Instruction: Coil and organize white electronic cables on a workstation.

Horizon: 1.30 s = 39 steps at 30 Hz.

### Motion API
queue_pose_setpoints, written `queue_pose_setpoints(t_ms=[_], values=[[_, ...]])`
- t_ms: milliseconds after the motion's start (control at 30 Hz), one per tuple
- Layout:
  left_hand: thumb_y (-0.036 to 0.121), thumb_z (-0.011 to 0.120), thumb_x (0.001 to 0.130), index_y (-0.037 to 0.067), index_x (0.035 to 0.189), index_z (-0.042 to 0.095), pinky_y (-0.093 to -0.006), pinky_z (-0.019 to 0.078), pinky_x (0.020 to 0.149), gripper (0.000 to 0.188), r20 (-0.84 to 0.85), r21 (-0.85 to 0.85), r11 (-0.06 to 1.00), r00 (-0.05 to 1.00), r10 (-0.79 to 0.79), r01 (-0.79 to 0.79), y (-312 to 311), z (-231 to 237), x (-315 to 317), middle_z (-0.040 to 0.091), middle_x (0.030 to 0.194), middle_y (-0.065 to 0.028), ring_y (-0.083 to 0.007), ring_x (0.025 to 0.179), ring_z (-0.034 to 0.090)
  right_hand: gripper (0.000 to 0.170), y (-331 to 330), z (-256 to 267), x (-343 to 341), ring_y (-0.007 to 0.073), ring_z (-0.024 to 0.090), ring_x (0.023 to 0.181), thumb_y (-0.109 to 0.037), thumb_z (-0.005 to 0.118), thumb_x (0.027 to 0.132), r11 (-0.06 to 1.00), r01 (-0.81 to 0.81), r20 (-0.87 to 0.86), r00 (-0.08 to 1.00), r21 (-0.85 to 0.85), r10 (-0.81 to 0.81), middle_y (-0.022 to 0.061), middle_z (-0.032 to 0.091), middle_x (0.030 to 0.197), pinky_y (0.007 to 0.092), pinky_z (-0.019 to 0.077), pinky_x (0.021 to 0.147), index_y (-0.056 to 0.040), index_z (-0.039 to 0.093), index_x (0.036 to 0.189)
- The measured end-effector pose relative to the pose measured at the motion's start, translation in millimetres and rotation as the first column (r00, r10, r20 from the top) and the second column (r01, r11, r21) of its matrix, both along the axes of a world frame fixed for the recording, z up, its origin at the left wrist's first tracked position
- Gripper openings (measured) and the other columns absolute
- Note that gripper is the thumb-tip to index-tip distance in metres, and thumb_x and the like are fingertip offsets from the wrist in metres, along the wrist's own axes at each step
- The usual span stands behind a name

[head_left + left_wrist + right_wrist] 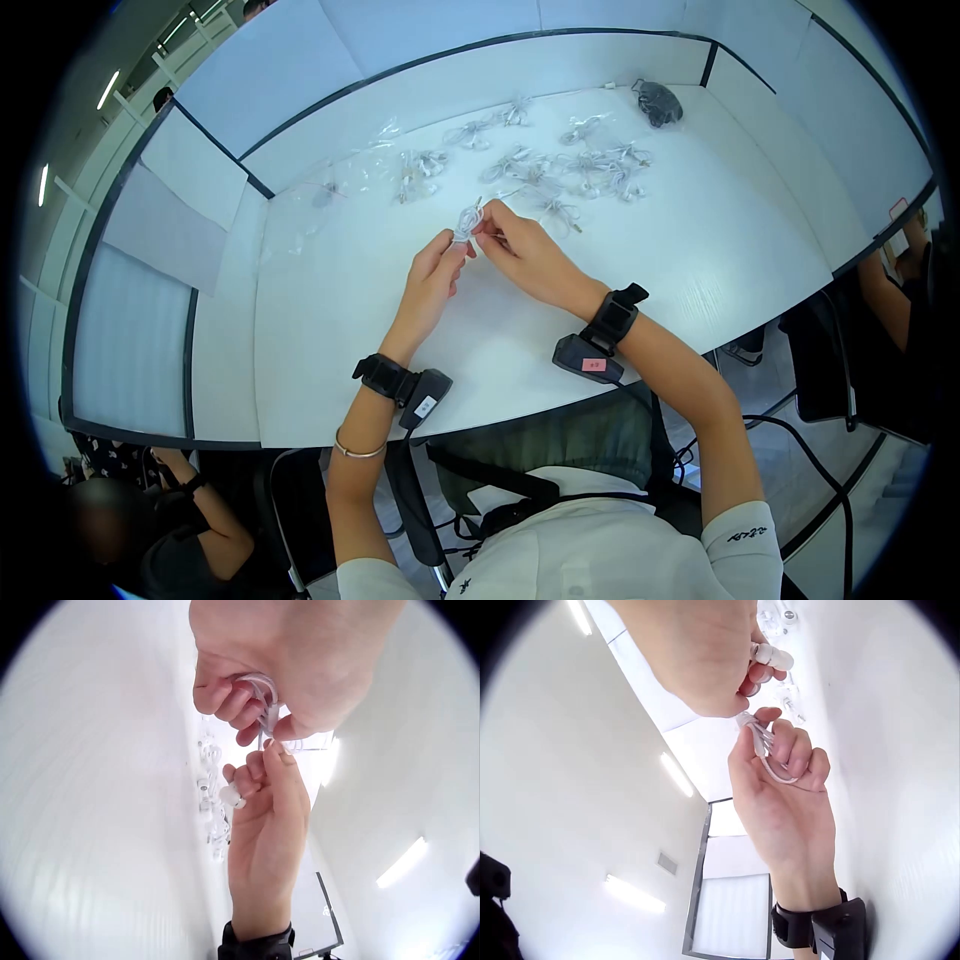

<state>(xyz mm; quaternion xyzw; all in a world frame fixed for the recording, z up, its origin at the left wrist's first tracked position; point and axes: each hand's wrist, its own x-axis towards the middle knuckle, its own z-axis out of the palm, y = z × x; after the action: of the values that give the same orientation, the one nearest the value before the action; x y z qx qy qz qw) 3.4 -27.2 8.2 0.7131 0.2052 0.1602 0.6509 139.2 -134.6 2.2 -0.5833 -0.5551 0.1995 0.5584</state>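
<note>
Above the table, both hands meet at a coiled white earphone cable [467, 222]. My left hand [432, 272] grips the bundle; in the right wrist view its fingers curl round the loops of cable [781, 778]. Thumb and fingertips of my right hand [530, 255] pinch the cable right beside the left fingertips. A white earbud [774, 657] sticks out from under the right fingers, and the left wrist view also shows this earbud [231, 796] against the right fingers.
Several coiled white earphones in clear bags [590, 170] lie further back on the white table [620, 265]. A dark grey pouch [658, 103] is in the back right corner. Low partition walls [480, 75] surround the table, with other people seated beyond both sides.
</note>
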Motion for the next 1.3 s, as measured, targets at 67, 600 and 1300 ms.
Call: queue_pose_setpoints(t_ms=[67, 600, 1300], values=[[0.024, 0.045, 0.093, 0.009, 0.091, 0.054, -0.0175, 0.0231, 0.048, 0.017, 0.011, -0.011, 1.000, 1.000, -0.003, 0.003, -1, 2, 0, 0.032, 0.067, 0.0082, -0.0008, 0.057, 0.027, 0.011, 1, -1, 0, 0.0194, 0.058, 0.074, -0.008, 0.049, 0.092, 1.000, -0.001, 0.000, 1.000, 0.004, 0.001, 0.0126, 0.059, 0.084, 0.0305, 0.0457, 0.071, 0.0002, 0.042, 0.095], [0.018, 0.043, 0.094, 0.008, 0.110, 0.053, -0.0176, 0.0227, 0.050, 0.021, 0.072, -0.015, 1.000, 0.997, -0.009, 0.011, -4, 2, 0, 0.035, 0.070, 0.0081, -0.0010, 0.058, 0.028, 0.013, 0, 0, -3, 0.0253, 0.054, 0.067, -0.008, 0.049, 0.092, 0.999, 0.039, 0.055, 0.998, 0.034, -0.041, 0.0168, 0.055, 0.077, 0.0341, 0.0426, 0.063, 0.0008, 0.039, 0.093], [0.017, 0.057, 0.091, -0.002, 0.099, 0.055, -0.0231, 0.0469, 0.068, 0.020, 0.199, 0.228, 0.965, 0.977, 0.081, -0.127, -7, 4, 5, 0.063, 0.089, -0.0070, -0.0113, 0.078, 0.059, 0.019, 1, 1, -4, 0.0274, 0.056, 0.062, -0.013, 0.051, 0.090, 1.000, 0.027, 0.013, 1.000, 0.010, -0.027, 0.0166, 0.058, 0.071, 0.0366, 0.0428, 0.058, 0.0027, 0.042, 0.086]])
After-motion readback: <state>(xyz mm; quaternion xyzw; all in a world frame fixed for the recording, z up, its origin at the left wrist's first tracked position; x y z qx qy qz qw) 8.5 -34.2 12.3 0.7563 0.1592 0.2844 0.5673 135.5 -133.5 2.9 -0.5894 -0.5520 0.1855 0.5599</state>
